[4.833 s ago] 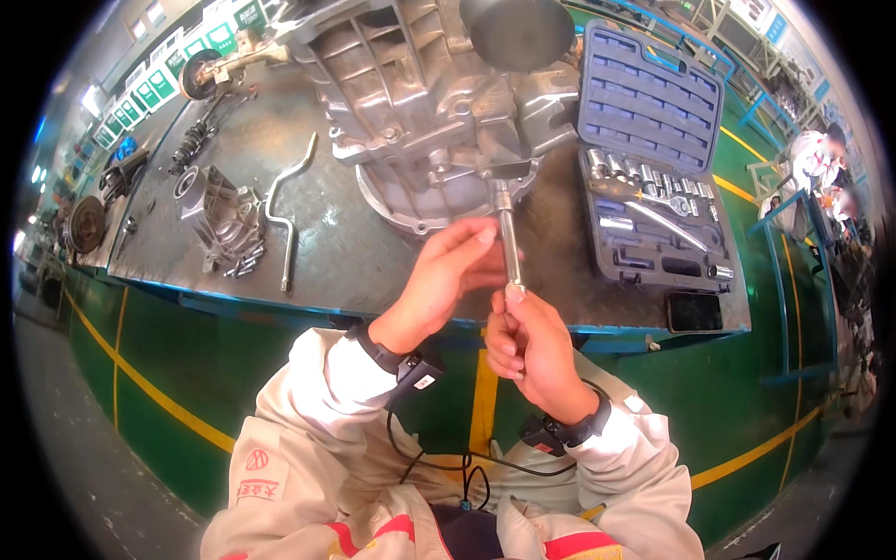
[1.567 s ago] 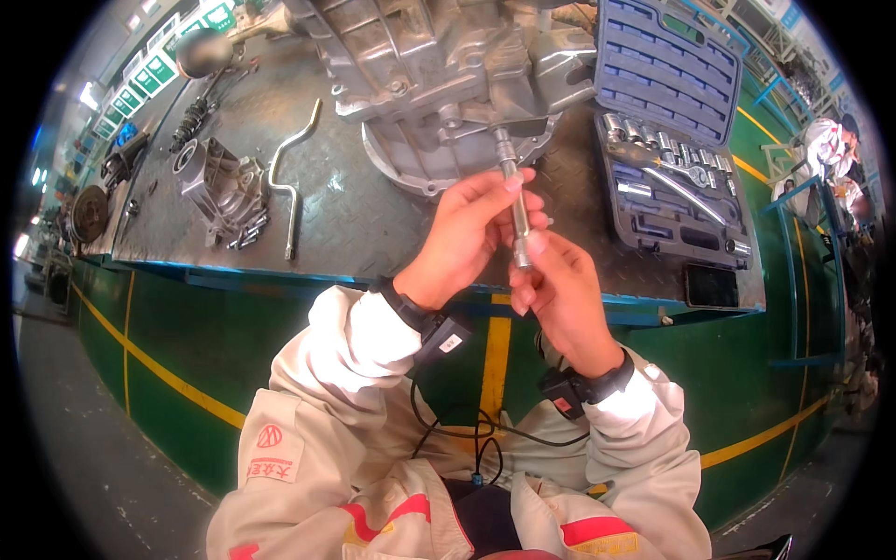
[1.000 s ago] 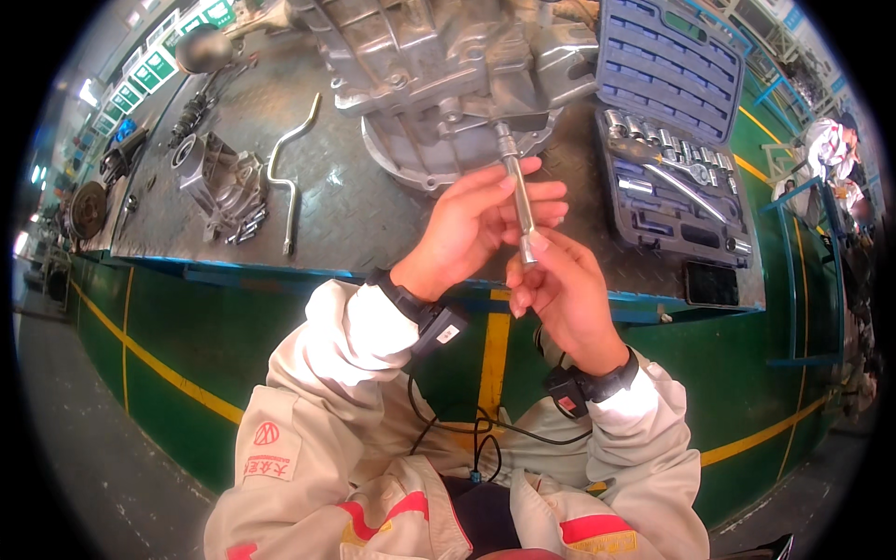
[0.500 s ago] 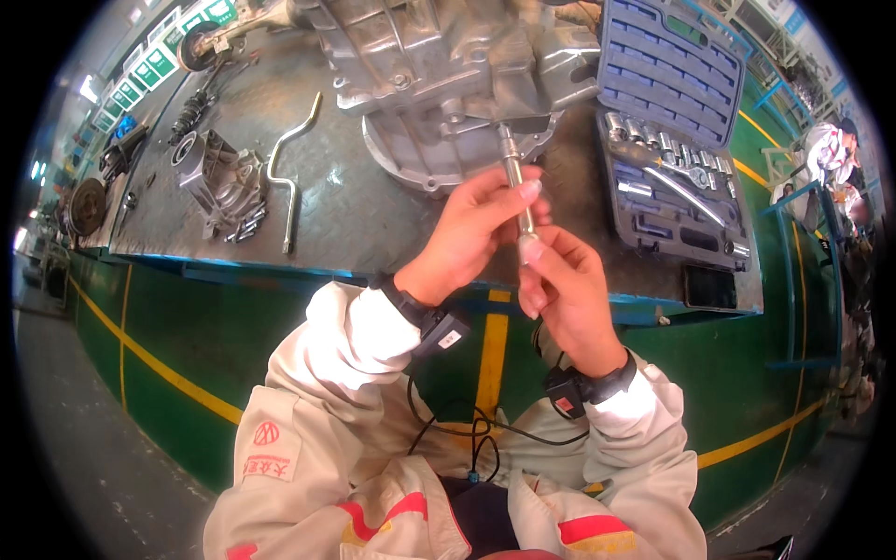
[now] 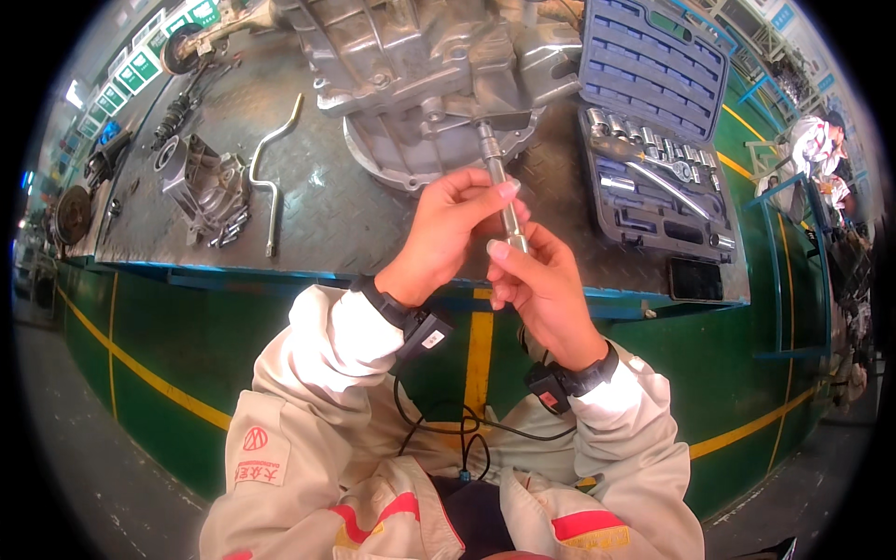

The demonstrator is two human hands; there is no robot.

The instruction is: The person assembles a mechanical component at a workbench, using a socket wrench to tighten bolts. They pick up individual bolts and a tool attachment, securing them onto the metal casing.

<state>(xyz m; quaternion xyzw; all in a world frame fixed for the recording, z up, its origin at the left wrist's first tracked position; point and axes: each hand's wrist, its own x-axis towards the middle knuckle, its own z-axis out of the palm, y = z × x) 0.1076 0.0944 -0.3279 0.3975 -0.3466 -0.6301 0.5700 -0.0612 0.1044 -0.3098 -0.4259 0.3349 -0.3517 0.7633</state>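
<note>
Both of my hands are closed on a slim chrome socket extension bar (image 5: 497,168) above the bench's front edge. My left hand (image 5: 446,229) pinches its middle between thumb and fingers. Lower down, my right hand (image 5: 551,285) has its thumb and fingertips at the near end, partly covering it. The bar slants away from me, and its far tip reaches the lower part of a large grey gearbox housing (image 5: 401,84). Whether that tip sits on a bolt, I cannot tell.
On the right lies an open socket set case (image 5: 644,219) with a ratchet (image 5: 686,172) and several sockets; a black phone-like slab (image 5: 695,279) is by it. Leftward are a bent metal rod (image 5: 273,191), a smaller casting (image 5: 198,182) and loose bolts (image 5: 229,230) on the metal bench (image 5: 322,219).
The whole view has shifted slightly, so bench items sit further left. My right thumb has slid leftward across the bar's near end. The left hand keeps its pinch.
</note>
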